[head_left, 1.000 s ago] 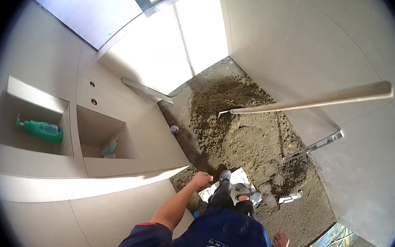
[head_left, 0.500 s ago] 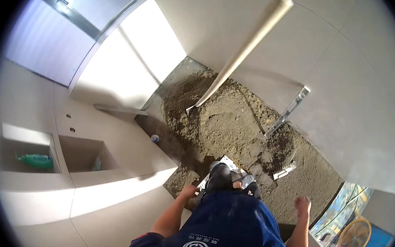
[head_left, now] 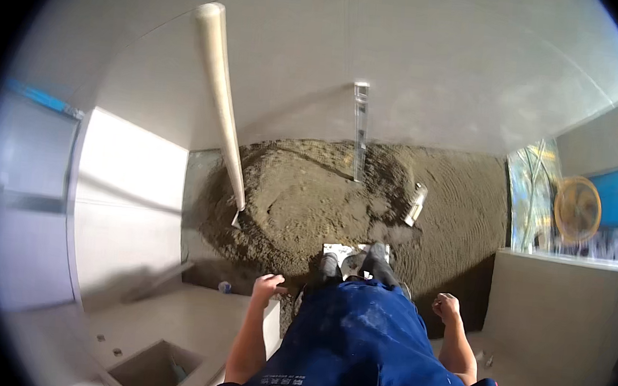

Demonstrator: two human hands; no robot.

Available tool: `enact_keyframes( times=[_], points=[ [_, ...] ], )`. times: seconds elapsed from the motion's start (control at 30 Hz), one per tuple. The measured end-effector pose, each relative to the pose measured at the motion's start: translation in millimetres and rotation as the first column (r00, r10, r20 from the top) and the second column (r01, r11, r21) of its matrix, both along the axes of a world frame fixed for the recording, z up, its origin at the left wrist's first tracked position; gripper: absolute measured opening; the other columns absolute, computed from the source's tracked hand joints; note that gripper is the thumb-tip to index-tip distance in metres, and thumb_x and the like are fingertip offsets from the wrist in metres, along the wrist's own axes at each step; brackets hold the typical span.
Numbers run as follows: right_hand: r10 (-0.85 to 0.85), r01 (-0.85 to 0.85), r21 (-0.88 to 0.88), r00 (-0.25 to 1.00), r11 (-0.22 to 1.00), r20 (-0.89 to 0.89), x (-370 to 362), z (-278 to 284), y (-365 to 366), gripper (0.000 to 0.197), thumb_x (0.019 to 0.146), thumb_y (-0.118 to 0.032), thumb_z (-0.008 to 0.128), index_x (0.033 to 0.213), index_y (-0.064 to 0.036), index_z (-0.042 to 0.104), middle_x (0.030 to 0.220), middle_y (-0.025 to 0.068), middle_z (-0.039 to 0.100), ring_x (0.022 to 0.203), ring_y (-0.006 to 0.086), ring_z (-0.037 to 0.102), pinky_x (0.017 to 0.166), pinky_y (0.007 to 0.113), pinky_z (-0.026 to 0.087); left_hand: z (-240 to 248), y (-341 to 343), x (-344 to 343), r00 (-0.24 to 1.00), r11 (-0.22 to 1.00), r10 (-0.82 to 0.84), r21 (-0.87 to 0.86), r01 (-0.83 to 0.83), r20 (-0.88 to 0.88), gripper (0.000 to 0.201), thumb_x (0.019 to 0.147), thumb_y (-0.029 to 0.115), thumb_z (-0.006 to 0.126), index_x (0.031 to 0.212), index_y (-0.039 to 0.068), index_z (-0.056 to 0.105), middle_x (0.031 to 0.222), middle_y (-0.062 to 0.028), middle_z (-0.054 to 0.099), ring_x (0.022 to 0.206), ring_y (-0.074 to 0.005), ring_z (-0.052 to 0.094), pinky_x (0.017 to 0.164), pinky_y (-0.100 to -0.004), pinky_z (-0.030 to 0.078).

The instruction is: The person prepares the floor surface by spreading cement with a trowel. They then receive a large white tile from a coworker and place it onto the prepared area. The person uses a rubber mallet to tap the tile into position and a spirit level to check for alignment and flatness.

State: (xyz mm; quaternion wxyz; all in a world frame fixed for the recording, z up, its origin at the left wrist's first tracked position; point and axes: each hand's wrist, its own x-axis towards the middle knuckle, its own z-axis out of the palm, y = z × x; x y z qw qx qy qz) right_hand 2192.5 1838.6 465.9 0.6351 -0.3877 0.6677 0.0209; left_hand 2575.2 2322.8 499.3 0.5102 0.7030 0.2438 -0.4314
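Note:
My left hand (head_left: 268, 288) hangs beside my left leg, its fingers loosely bent and a little apart, with nothing seen in it. On the other side, my right hand (head_left: 446, 307) is curled into a loose fist, also without anything visible in it. Both are clear of the damp sandy mortar (head_left: 308, 200) on the floor. My feet stand on white boards (head_left: 335, 250) laid over it. A long-handled tool with a pale wooden handle (head_left: 222, 99) leans on the wall, its blade low in the mortar. A spirit level (head_left: 359, 132) leans there too.
A short pale metal tool (head_left: 415, 205) lies on the mortar at right. At left are a white partition (head_left: 133, 172), a ledge with a recess (head_left: 156, 370), a grey bar (head_left: 160, 283) and a small round item (head_left: 224, 287). A yellow-rimmed fan (head_left: 578, 210) stands beyond the low wall (head_left: 558, 307).
The whole view has turned, so the wall now runs across the top and the leaning tools appear further left. My left hand has moved out from beside the board and its fingers look looser.

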Motion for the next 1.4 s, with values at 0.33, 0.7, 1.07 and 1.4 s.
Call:
enact_keyframes(
  times=[0.33, 0.7, 1.07, 1.4],
  points=[
    [-0.292, 0.292, 0.003, 0.956, 0.956, 0.027, -50, 63, 157, 0.020, 0.094, -0.020, 0.064, 0.108, -0.0061, 0.063, 0.085, 0.0053, 0.065, 0.075, 0.0167, 0.066, 0.067, 0.030, 0.056, -56, 42, 43, 0.868, 0.866, -0.466, 0.113, 0.487, -0.173, 0.010, 0.080, 0.003, 0.060, 0.078, 0.004, 0.070, 0.069, -0.0037, 0.065, 0.057, -0.0147, 0.061, 0.050, -0.0300, 0.045],
    [-0.462, 0.471, 0.127, 0.882, 0.873, -0.093, -111, 28, 179, 0.009, 0.095, -0.008, 0.052, 0.095, -0.0048, 0.060, 0.074, 0.0050, 0.060, 0.058, 0.0172, 0.060, 0.047, 0.029, 0.047, -8, -161, 61, 0.829, 0.825, -0.559, -0.101, 0.556, -0.001, 0.008, 0.089, 0.004, 0.064, 0.095, -0.001, 0.066, 0.080, -0.0042, 0.066, 0.068, -0.0213, 0.071, 0.061, -0.0297, 0.056],
    [-0.435, 0.464, -0.082, 0.869, 0.882, 0.236, -62, 28, -57, 0.015, 0.095, -0.014, 0.059, 0.106, -0.0061, 0.062, 0.085, 0.0019, 0.063, 0.072, 0.0125, 0.063, 0.066, 0.026, 0.053, -20, -195, 36, 0.770, 0.751, -0.620, 0.169, 0.638, -0.152, 0.017, 0.089, 0.013, 0.065, 0.100, 0.001, 0.069, 0.087, -0.0073, 0.070, 0.069, -0.0225, 0.072, 0.056, -0.0312, 0.048],
    [-0.499, 0.499, 0.035, 0.866, 0.866, -0.003, -123, -1, -41, 0.008, 0.096, -0.013, 0.057, 0.102, -0.0070, 0.061, 0.079, 0.0021, 0.061, 0.066, 0.0124, 0.061, 0.059, 0.025, 0.050, 16, -303, 37, 0.788, 0.787, -0.614, 0.041, 0.616, -0.043, 0.018, 0.095, 0.012, 0.059, 0.102, -0.003, 0.067, 0.092, -0.0060, 0.068, 0.076, -0.0205, 0.072, 0.068, -0.0302, 0.055]
  ],
)
